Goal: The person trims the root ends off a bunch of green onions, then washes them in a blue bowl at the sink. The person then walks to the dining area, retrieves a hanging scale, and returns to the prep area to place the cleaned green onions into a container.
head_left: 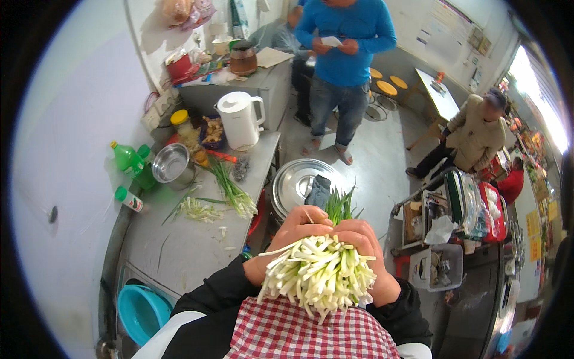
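A thick bunch of trimmed scallions or similar green stalks (320, 273) is held up in front of a red-and-white checked apron (305, 332). Its white ends point down towards me, the green tops away. Around the bunch's left side closes my left hand (293, 233), and my right hand (370, 251) grips its right side. The fingers of both nearly meet over the stalks. On the metal counter to the left lie a smaller bunch of green stalks (233, 190) and a loose pile of pale trimmings (199, 209).
A white electric kettle (237, 119), steel pot (171, 164), green bottle (128, 159) and blue basin (141, 312) stand left. Beyond my hands is a round metal lid (293, 184) bearing a dark cloth. A person in blue (345, 45) stands ahead; a loaded cart (441, 215) is right.
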The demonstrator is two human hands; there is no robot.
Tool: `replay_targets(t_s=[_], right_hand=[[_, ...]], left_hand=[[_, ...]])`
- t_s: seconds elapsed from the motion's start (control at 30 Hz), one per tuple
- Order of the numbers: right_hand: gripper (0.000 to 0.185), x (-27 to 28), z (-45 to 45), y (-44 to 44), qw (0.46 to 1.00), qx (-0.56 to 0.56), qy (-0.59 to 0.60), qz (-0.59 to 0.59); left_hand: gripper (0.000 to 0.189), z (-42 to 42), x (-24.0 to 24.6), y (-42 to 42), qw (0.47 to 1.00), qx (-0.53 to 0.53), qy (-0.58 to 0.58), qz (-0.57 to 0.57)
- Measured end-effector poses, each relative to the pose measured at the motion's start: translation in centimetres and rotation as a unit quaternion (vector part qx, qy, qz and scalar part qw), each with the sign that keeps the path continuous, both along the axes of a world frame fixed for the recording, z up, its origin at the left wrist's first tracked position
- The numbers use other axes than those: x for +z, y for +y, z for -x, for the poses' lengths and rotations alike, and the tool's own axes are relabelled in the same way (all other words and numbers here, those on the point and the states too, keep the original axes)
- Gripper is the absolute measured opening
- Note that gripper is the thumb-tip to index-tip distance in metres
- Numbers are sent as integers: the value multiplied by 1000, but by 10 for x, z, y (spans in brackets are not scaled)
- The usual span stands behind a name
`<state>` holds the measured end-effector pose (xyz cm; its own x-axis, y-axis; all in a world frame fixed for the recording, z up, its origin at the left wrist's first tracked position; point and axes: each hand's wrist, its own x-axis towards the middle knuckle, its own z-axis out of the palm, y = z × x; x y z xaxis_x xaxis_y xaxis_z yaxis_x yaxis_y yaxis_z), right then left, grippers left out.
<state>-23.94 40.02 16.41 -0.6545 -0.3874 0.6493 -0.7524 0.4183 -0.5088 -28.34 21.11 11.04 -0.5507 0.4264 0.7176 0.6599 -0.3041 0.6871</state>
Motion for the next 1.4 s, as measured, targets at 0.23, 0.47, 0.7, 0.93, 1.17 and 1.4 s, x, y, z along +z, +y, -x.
replay_targets(t_s=[0.23,0.47,0.7,0.93,1.17,1.4], right_hand=[[48,0,12,8,999,-12,-26,25],[55,4,13,19,999,-17,-21,34],[52,4,15,23,998,-39,-23,39],[48,10,16,27,999,-48,-8,13],[49,11,19,29,999,-46,-7,16],[45,13,25,33,998,-56,-15,32]], left_hand=[[57,29,-16,14,997,-57,2,-50],[62,46,-18,29,995,-94,15,-32],[61,47,-22,40,987,-132,-43,-80],[60,52,-26,47,983,-140,-69,-100],[60,54,-23,49,986,-132,-57,-85],[63,61,-26,57,987,-117,-46,-105]])
